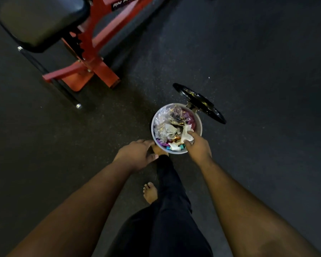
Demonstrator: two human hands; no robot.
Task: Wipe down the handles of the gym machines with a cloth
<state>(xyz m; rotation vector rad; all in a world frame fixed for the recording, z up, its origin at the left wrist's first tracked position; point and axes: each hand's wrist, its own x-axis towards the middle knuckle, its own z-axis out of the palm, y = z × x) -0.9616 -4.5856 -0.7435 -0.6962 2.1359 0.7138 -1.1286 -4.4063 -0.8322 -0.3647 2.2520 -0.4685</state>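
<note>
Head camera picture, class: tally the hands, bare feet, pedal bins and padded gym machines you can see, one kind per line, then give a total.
Hands: 2, the left hand and the right hand, which is pinching a white wipe
Bare feet: 2
Pedal bins: 1, lid open
Padded gym machines: 1
Total: 6

floor (248, 52): matt speckled rubber, probably | frame (98, 39): red painted metal | seat pad (43, 21): smooth black vinyl | lid (200, 102): glossy black
</note>
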